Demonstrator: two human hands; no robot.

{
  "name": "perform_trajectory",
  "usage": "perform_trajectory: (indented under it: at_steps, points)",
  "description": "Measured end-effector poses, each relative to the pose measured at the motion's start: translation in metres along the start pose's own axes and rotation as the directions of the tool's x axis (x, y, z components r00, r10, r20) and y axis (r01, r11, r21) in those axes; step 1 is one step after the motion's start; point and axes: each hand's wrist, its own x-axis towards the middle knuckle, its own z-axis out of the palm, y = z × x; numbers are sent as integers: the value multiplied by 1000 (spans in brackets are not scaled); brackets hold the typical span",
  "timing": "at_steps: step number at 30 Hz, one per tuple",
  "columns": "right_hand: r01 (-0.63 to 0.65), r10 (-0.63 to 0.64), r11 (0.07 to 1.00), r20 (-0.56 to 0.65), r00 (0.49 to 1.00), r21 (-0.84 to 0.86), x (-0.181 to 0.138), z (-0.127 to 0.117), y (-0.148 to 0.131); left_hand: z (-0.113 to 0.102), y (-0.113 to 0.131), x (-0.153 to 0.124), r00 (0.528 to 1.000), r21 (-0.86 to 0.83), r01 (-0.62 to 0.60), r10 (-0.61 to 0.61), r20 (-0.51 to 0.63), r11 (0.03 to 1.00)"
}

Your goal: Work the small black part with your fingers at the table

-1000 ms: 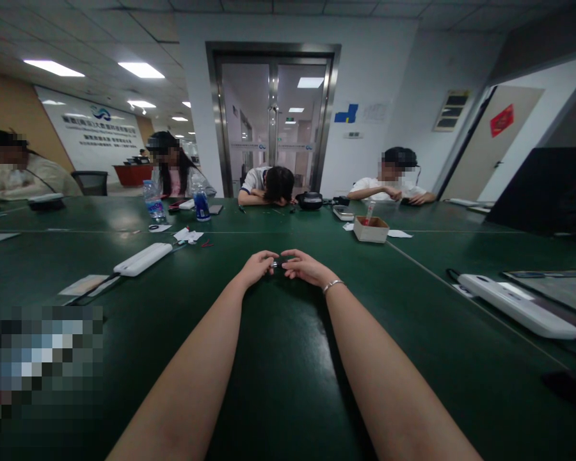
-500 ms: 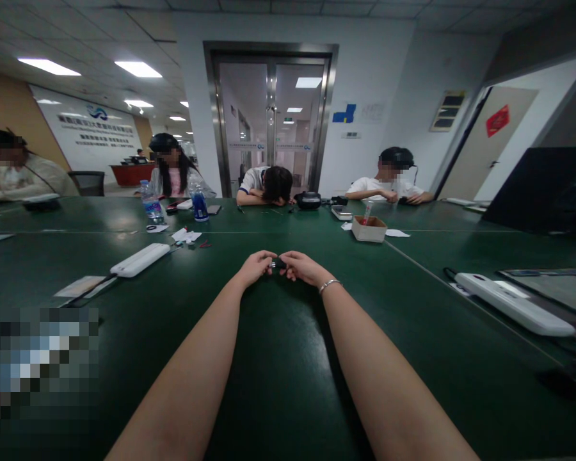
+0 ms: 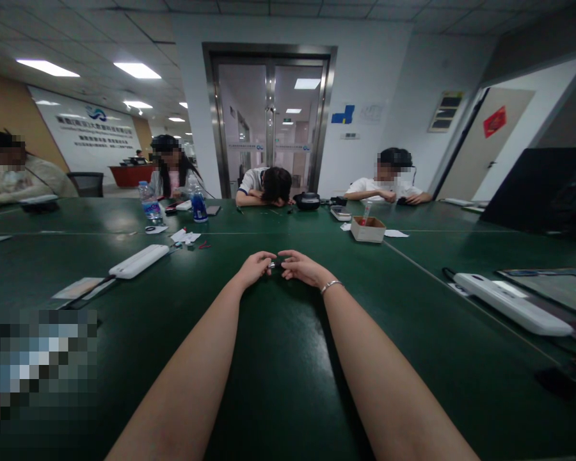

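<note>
Both hands meet over the middle of the green table (image 3: pixel 278 358), around a small black object with a silver end (image 3: pixel 277 264). It is too small in view to tell its kind. My left hand (image 3: pixel 256 269) is closed on the silver end, its fingers bent together. From the other side my right hand (image 3: pixel 303 267), with a bracelet (image 3: pixel 331 285) at the wrist, pinches the black end. The right index finger is raised off it and points left. Fingers partly hide the object.
White oblong devices with cables lie at left (image 3: pixel 139 261) and right (image 3: pixel 513 304). Farther off are a small open box (image 3: pixel 367 229), bottles (image 3: pixel 199 206), paper scraps (image 3: pixel 185 236) and red-handled pliers (image 3: pixel 205 244). Several people sit along the far side, one (image 3: pixel 274 184) with head down.
My right index finger has lifted away from the black object, showing more of it between the hands. The left hand has hardly moved.
</note>
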Motion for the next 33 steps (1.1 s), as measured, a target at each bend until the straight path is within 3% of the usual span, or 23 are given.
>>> perform_trajectory:
  at_steps: [5, 11, 16, 22, 27, 33]
  points:
    - [-42, 35, 988, -55, 998, -146, 2, 3, 0, 0, 1, 0, 1000, -12, 6, -6, -7, 1000]
    - [-18, 17, 999, -4, 1000, -50, 0, 2, 0, 0, -2, 1, 1000, -16, -2, 2, 3, 1000]
    - [-43, 33, 986, -62, 998, -161, 3, 2, 1, 0, -5, 3, 1000, -18, -13, 13, -3, 1000]
    - [-24, 20, 994, -32, 999, -104, 0, 3, -2, -1, -5, 2, 1000, -7, -19, 19, 9, 1000]
    - [-47, 27, 971, -87, 996, -233, 4, 4, 0, 0, -4, 2, 1000, -3, -16, 16, 2, 1000]
    - [-20, 19, 996, -3, 1000, -83, 1, 0, 0, -1, -6, 3, 1000, 1, -20, 20, 10, 1000]
